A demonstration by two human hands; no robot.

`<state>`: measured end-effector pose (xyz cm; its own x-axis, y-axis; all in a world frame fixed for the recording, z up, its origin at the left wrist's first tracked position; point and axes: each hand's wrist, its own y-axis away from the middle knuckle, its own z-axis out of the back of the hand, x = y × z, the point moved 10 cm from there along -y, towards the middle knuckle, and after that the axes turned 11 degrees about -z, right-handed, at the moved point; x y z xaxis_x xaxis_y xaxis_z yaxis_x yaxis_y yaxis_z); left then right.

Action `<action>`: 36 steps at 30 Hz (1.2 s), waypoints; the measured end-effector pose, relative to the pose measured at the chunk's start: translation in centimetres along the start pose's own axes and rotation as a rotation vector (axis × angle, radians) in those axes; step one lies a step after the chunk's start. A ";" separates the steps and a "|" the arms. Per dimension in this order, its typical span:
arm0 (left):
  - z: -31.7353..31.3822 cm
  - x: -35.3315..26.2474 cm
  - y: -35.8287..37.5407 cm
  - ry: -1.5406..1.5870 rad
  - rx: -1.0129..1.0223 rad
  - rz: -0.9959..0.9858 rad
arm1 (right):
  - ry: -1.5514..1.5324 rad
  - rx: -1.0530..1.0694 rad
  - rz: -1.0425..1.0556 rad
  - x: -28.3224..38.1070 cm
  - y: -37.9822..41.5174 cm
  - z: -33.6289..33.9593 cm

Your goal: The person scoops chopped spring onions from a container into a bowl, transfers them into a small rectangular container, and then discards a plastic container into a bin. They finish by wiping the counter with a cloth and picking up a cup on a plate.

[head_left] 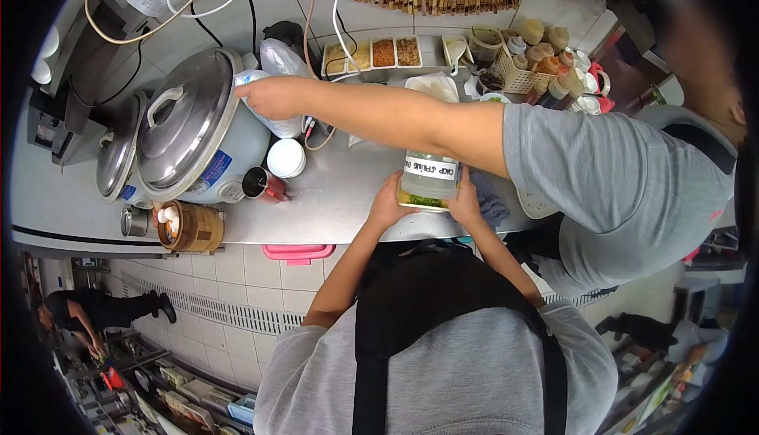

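A clear plastic tub [429, 183] of chopped green spring onion stands between my hands at the counter's front edge. Its white label [431, 168] bears handwriting about chopped spring onion. My left hand [387, 204] is wrapped round the tub's left side, and my right hand [466, 200] grips the right side. Green pieces show near its lower end. A co-worker's forearm [379, 111] passes over the tub's far part and hides it. At the left, that person's hand [273, 97] is by a white plastic bag [277, 123] and the lid of a large pot.
Two large lidded pots [186, 127] stand at the left, near a red-handled cup [263, 185], a white tub [286, 158] and a wooden bucket [190, 225] with eggs. Topping trays [383, 52] and sauce bottles [545, 60] line the back. The co-worker [632, 166] stands close at my right.
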<state>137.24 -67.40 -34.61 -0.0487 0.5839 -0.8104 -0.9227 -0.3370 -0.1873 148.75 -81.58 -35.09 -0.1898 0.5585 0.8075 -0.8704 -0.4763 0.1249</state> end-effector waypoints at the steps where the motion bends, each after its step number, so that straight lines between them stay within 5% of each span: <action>1: -0.1 0.1 0.1 0.004 -0.002 0.001 | 0.023 0.026 -0.040 -0.4 0.1 -0.3; 4: 0.0 0.1 0.0 0.002 -0.010 0.004 | 0.056 -0.071 0.119 0.3 0.3 0.2; 7: 0.0 0.0 0.1 0.011 -0.004 0.023 | 0.023 0.074 -0.021 -0.1 0.3 -0.4; 19: -0.2 0.5 0.2 0.015 -0.012 0.003 | 0.277 -0.003 0.028 0.1 0.6 -0.5; 20: -0.3 0.5 0.1 0.013 -0.005 -0.008 | 0.085 -0.027 0.235 4.3 2.1 1.2; 22: -1.0 1.4 0.1 0.008 0.013 -0.019 | 0.041 -0.040 0.303 6.6 2.5 1.9; 36: -0.6 0.8 -0.1 0.019 0.000 0.001 | 0.051 0.038 0.015 1.5 0.8 0.5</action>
<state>137.50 -67.36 -35.64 -0.0423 0.5695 -0.8209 -0.9225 -0.3377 -0.1867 148.00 -81.49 -33.49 -0.2268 0.5845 0.7790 -0.8494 -0.5101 0.1354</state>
